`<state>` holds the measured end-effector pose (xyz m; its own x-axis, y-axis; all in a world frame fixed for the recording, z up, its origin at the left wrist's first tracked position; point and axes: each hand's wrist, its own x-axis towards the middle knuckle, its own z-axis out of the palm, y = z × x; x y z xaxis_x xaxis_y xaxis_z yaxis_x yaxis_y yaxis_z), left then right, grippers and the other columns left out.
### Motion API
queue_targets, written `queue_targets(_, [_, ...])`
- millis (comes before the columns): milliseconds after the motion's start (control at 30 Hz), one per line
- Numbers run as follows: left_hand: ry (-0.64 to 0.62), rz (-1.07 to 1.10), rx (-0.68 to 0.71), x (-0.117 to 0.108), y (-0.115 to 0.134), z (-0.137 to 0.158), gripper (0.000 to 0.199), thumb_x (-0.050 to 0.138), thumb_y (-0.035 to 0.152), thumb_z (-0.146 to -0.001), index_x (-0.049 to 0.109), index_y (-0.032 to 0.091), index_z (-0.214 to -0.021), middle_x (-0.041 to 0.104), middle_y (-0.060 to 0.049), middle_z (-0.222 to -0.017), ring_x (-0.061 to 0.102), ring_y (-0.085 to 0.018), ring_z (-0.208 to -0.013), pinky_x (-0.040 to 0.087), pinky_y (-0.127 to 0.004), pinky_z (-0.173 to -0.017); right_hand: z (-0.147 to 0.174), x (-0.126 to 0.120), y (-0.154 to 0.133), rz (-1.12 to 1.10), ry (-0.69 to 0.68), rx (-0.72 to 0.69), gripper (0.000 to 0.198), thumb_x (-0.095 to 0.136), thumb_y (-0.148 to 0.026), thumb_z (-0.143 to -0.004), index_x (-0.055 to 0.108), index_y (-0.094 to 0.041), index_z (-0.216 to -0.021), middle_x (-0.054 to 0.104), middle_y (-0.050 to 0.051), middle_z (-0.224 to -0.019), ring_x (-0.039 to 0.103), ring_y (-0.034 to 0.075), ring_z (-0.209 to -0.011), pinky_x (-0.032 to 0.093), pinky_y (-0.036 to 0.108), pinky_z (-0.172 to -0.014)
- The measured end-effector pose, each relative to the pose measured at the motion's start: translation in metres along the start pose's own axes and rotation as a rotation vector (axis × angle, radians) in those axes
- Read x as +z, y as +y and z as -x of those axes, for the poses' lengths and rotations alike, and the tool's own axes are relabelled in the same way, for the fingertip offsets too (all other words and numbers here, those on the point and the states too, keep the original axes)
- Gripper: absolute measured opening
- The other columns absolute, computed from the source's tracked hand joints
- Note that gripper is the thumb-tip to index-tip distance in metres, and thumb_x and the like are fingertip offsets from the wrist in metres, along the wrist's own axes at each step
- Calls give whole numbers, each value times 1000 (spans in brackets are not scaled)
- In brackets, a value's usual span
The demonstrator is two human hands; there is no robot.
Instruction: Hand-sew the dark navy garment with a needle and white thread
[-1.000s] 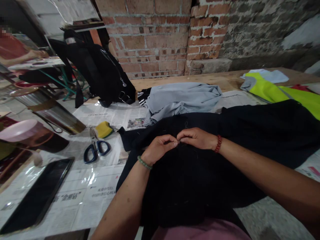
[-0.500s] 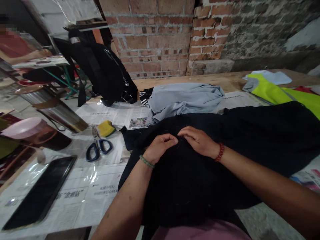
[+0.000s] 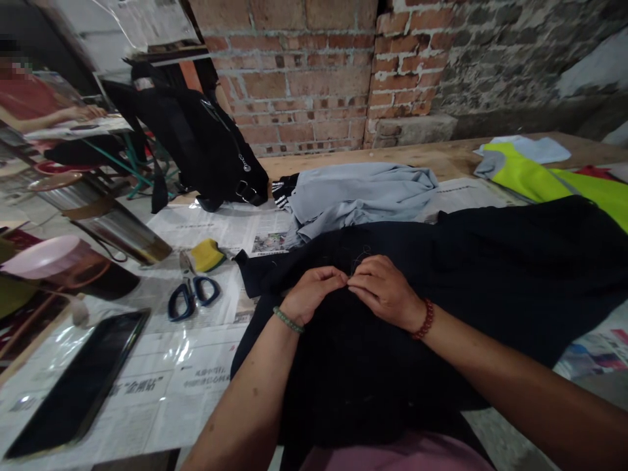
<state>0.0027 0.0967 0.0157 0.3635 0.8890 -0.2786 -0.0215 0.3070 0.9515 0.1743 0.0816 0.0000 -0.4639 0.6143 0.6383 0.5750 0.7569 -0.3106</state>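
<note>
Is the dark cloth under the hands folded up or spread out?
Spread out: the dark cloth reaches past the left hand on one side and far past the right hand on the other.

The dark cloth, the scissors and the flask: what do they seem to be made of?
Cloth: matte fabric, draping softly without shine; too dark to tell the fibre.
Scissors: blades apparently metal, being grey with a slight sheen; handles probably plastic, given their even dark blue.
Flask: polished metal, perhaps steel, from its silvery reflections.
</note>
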Motion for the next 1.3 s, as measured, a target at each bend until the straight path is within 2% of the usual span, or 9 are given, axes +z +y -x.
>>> queue_targets(167, [-5, -27, 28, 1, 1, 0, 14, 69, 26, -59, 64, 14, -63, 60, 1, -64, 50, -10, -63, 38, -22, -64, 3, -2, 0, -42, 10, 71, 11, 51, -23, -80, 62, -21, -81, 59, 4, -80, 51, 16, -82, 39, 33, -74])
queue_targets(567, [-59, -23, 18, 1, 2, 0, 15, 70, 27, -59, 65, 14, -64, 59, 1, -65, 50, -10, -64, 38, -23, -66, 8, -1, 0, -107, 79, 119, 10, 52, -23, -80, 62, -22, -82, 61, 4, -83, 52, 17, -86, 42, 35, -77])
queue_targets(833, [-79, -39, 48, 7, 1, 2, 15, 68, 27, -61, 63, 13, -63, 57, 3, -62, 48, -9, -61, 36, -22, -65, 13, -5, -11, -23, 162, -43, 16, 51, -12, -78, 59, -24, -86, 63, 0, -87, 50, 18, -100, 38, 37, -83])
queue_targets(1033, [-68, -84, 71, 10, -5, 0, 14, 65, 27, -63, 62, 14, -65, 57, 3, -62, 47, -9, -61, 35, -23, -65, 15, -5, -10, -25, 162, -57, 17, 49, -11, -78, 57, -24, -86, 63, 0, -87, 52, 16, -97, 38, 35, -83])
queue_targets(1233, [91, -192, 98, 7, -14, -6, 11, 61, 24, -64, 60, 14, -62, 54, 3, -59, 45, -10, -58, 34, -23, -61, 9, -9, -16, -28, 170, -94, 16, 50, -11, -78, 56, -23, -87, 63, 0, -88, 52, 16, -98, 36, 36, -85])
queue_targets(1300, [77, -168, 91, 6, -13, -7, 13, 61, 26, -65, 61, 13, -63, 54, 3, -59, 44, -9, -57, 34, -23, -60, 5, -12, -21, -70, 157, -92, 13, 49, -13, -79, 54, -23, -87, 62, 1, -90, 52, 16, -97, 37, 36, -85])
